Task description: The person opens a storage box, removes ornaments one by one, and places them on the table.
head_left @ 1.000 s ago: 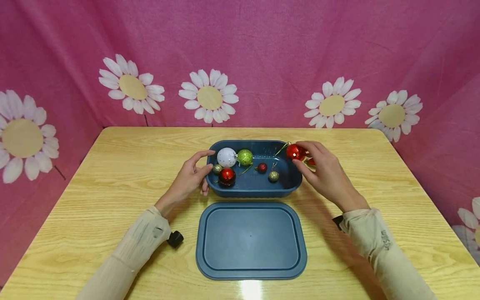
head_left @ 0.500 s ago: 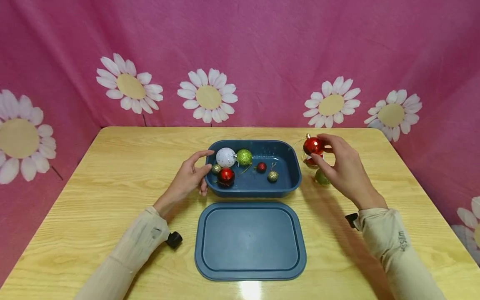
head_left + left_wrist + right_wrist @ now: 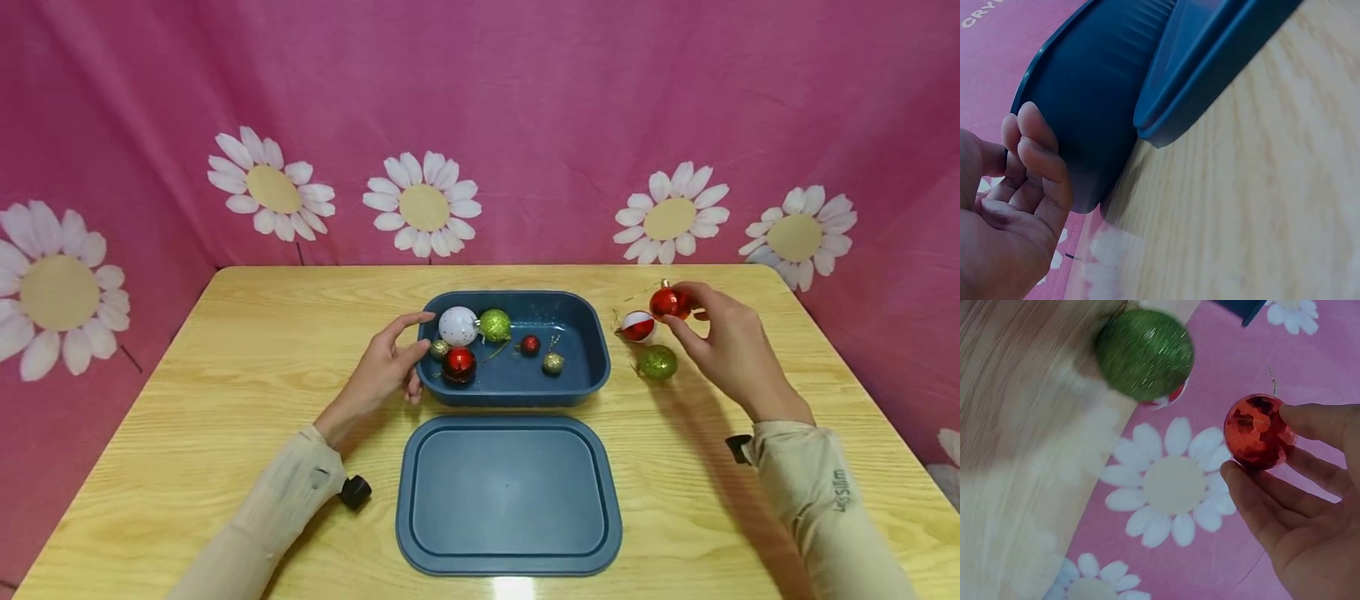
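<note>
My right hand pinches a shiny red Christmas bauble between thumb and fingers, right of the blue box. In the right wrist view, that faceted bauble has a gold cord on top. My left hand grips the box's left end; in the left wrist view, its fingers lie against the outer wall. Inside the box are a white bauble, a green glitter one, a larger red one, and small red and gold ones.
Under the right hand, a red-and-white bauble and a green bauble lie on the wooden table. The flat blue lid lies in front of the box. A pink flowered cloth hangs behind.
My right hand has carried the red bauble out of the box to the right, uncovering the red-and-white and green baubles on the table. The left hand stays at the box's left end.
</note>
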Tool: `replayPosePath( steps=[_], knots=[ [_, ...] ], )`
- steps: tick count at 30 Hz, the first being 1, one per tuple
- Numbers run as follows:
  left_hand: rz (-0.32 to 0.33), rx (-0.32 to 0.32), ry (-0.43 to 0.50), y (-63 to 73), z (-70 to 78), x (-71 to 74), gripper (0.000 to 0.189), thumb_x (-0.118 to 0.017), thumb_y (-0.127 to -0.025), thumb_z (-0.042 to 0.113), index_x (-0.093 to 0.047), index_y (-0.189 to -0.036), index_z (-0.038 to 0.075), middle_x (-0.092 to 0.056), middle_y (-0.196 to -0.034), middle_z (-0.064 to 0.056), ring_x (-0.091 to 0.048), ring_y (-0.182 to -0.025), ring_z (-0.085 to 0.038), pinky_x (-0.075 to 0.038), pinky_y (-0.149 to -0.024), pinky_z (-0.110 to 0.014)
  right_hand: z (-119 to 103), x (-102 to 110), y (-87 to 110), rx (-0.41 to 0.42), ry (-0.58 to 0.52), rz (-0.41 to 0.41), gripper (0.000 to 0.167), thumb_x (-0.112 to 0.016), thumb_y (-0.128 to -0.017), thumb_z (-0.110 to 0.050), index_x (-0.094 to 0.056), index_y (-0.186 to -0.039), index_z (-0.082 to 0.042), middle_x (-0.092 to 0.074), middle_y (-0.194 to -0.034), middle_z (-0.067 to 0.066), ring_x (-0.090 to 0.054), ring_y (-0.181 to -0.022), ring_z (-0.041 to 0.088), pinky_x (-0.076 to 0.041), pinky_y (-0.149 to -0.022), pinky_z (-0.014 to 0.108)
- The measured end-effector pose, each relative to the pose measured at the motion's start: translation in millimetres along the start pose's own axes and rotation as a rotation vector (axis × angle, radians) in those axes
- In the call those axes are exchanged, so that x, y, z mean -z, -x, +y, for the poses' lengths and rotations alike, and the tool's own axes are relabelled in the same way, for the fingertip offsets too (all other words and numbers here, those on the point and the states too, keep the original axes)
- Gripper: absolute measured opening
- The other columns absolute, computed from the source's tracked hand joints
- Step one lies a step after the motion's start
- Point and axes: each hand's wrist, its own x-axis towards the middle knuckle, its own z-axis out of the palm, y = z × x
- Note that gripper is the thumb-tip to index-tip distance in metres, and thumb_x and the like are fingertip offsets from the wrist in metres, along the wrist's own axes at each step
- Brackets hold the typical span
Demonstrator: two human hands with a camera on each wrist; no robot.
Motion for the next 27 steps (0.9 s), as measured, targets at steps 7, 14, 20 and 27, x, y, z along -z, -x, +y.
replayPosePath(
  steps=[7,14,20,27],
  knots=[
    [0.019,0.008,-0.01,3.3,0.0,5.2,0.044,-0.051,-0.105,0.014,-0.04,-0.148,0.012,-0.057,-0.053,-0.009,-0.058,-0.041,-0.021,-0.054,-0.046,-0.032,22,-1,-0.4,-0.043,0.02,-0.015,0.038,-0.076,-0.087,-0.006,-0.06,-0.12,0.004,-0.07,-0.1,0.025,-0.067,-0.086,0.039,-0.054,-0.073,0.055],
    [0.01,0.008,-0.004,1.6,0.7,4.8,0.044,-0.05,-0.106,0.015,-0.04,-0.148,0.012,-0.057,-0.052,-0.009,-0.058,-0.041,-0.021,-0.053,-0.045,-0.03,38,-2,5.5,-0.101,-0.001,-0.143,0.037,-0.073,-0.09,-0.007,-0.056,-0.12,0.005,-0.068,-0.101,0.03,-0.069,-0.081,0.042,-0.055,-0.07,0.056],
    [0.003,-0.011,-0.017,0.6,3.6,3.2,0.044,-0.05,-0.106,0.015,-0.04,-0.148,0.011,-0.058,-0.052,-0.008,-0.058,-0.041,-0.021,-0.052,-0.044,-0.03,50,-8,11.2,-0.103,-0.013,-0.204,0.034,-0.073,-0.09,-0.007,-0.057,-0.116,0.006,-0.069,-0.098,0.03,-0.07,-0.08,0.041,-0.056,-0.069,0.055],
    [-0.006,-0.016,-0.003,0.5,0.2,1.7,0.044,-0.05,-0.105,0.014,-0.039,-0.148,0.009,-0.059,-0.052,-0.008,-0.058,-0.042,-0.02,-0.052,-0.045,-0.03,57,-13,14.2,-0.108,-0.002,-0.253,0.031,-0.072,-0.089,-0.004,-0.057,-0.114,0.008,-0.068,-0.097,0.032,-0.069,-0.084,0.044,-0.055,-0.072,0.058]
  ],
)
